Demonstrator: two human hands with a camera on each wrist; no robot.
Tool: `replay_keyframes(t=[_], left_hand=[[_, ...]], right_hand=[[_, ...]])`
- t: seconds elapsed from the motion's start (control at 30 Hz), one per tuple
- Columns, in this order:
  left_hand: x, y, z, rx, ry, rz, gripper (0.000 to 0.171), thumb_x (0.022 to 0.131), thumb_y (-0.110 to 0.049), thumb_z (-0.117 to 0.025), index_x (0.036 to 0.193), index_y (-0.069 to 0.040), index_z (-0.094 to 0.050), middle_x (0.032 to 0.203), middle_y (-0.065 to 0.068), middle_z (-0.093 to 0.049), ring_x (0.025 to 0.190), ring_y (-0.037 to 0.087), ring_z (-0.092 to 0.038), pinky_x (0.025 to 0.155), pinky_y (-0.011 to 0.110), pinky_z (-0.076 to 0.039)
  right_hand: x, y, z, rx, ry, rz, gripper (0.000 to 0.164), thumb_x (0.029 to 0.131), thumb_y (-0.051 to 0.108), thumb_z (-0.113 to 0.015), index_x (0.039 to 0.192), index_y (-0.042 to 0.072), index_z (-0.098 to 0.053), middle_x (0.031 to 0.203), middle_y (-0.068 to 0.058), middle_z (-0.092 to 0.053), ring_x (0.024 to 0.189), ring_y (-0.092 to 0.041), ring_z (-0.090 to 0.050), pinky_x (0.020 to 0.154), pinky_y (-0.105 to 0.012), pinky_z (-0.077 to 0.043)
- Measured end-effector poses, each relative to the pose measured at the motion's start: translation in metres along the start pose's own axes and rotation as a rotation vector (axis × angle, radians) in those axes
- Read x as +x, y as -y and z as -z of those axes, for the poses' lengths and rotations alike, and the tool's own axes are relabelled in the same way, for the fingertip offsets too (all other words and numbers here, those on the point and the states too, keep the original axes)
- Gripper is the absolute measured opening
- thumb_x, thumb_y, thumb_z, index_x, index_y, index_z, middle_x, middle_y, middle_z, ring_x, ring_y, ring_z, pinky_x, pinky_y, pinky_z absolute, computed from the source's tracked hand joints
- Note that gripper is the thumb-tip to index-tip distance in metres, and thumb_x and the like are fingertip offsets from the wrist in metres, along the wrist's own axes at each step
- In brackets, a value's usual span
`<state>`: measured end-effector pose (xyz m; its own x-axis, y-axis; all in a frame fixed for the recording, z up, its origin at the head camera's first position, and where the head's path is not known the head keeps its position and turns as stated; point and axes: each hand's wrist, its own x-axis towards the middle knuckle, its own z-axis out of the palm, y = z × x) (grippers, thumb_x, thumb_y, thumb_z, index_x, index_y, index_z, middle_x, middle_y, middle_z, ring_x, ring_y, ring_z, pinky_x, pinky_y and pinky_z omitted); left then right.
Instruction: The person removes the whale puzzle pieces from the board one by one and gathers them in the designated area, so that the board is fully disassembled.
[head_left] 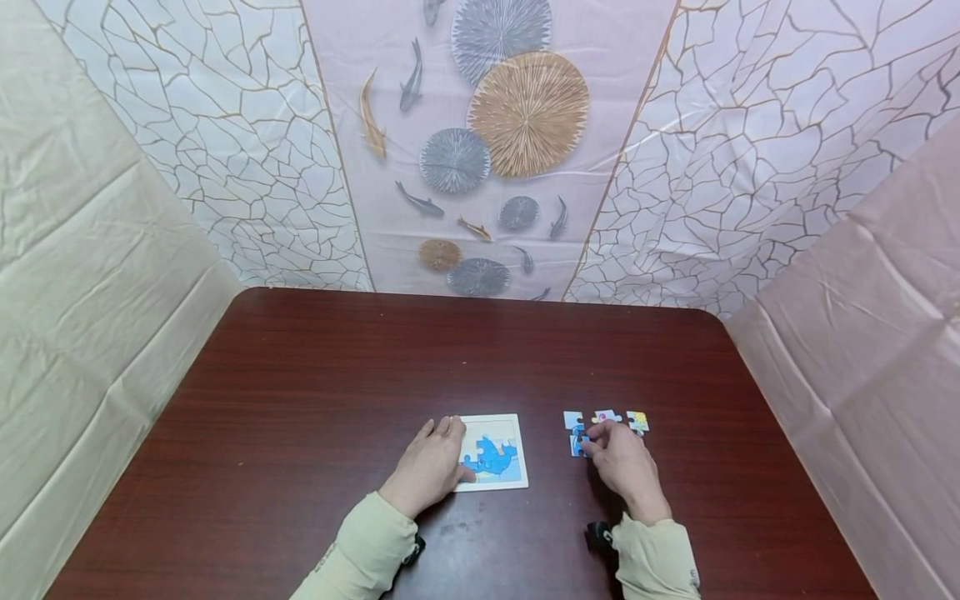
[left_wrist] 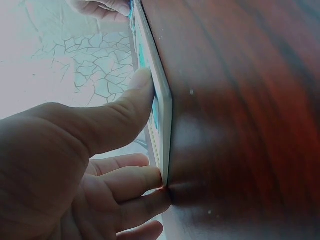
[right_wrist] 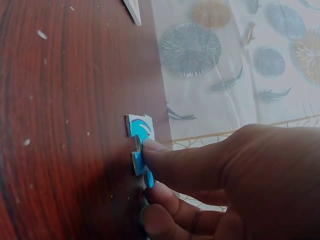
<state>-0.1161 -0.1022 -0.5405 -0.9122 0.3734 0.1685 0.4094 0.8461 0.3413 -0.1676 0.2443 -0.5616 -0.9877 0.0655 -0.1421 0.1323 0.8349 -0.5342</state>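
Note:
A jigsaw tray point(head_left: 523, 475) with a pale rim lies on the table, several blue pieces point(head_left: 493, 457) set in it. My left hand point(head_left: 427, 462) holds its left side; in the left wrist view the thumb point(left_wrist: 132, 102) presses the top while the fingers point(left_wrist: 145, 180) meet the edge. To the right of the tray, my right hand point(head_left: 624, 462) pinches a blue-and-white jigsaw piece point(right_wrist: 137, 162) between thumb and fingers, partly hidden. Just beyond it lie another blue-and-white piece point(head_left: 572, 419), a pinkish piece point(head_left: 604, 416) and a yellow one point(head_left: 637, 419).
The dark red-brown table point(head_left: 337, 358) has rounded far corners. A patterned cloth point(head_left: 480, 233) hangs behind it, and pale cloth walls point(head_left: 862, 333) stand along both sides. Small pale specks point(right_wrist: 42, 35) dot the tabletop.

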Motion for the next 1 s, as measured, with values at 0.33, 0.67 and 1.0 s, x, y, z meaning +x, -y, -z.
replay_keyframes(t=[0.33, 0.67, 1.0], left_hand=[[-0.003, -0.013, 0.024, -0.015, 0.021, -0.003, 0.073, 0.087, -0.032, -0.097, 0.135, 0.01, -0.061, 0.138, 0.03, -0.074, 0.138, 0.042, -0.07, 0.122, 0.06, -0.054], [-0.003, -0.011, 0.021, 0.025, 0.009, -0.018, 0.075, 0.088, -0.035, -0.096, 0.137, 0.01, -0.06, 0.138, 0.029, -0.075, 0.138, 0.042, -0.071, 0.12, 0.057, -0.056], [0.001, 0.002, -0.004, 0.019, 0.011, 0.009, 0.081, 0.088, -0.039, -0.096, 0.143, 0.01, -0.061, 0.144, 0.029, -0.073, 0.144, 0.04, -0.069, 0.126, 0.057, -0.053]], right_hand=[[-0.001, 0.003, 0.001, 0.02, 0.006, -0.012, 0.015, 0.1, 0.029, -0.084, 0.11, 0.019, -0.078, 0.089, 0.005, -0.073, 0.077, -0.012, -0.066, 0.067, -0.032, -0.05], [-0.003, 0.005, 0.0, 0.02, -0.007, -0.015, 0.015, 0.099, 0.028, -0.085, 0.109, 0.019, -0.078, 0.089, 0.004, -0.072, 0.076, -0.013, -0.065, 0.066, -0.032, -0.049], [-0.002, 0.002, -0.001, 0.026, -0.01, -0.011, 0.016, 0.099, 0.029, -0.085, 0.11, 0.02, -0.077, 0.089, 0.006, -0.071, 0.077, -0.012, -0.065, 0.067, -0.032, -0.049]])
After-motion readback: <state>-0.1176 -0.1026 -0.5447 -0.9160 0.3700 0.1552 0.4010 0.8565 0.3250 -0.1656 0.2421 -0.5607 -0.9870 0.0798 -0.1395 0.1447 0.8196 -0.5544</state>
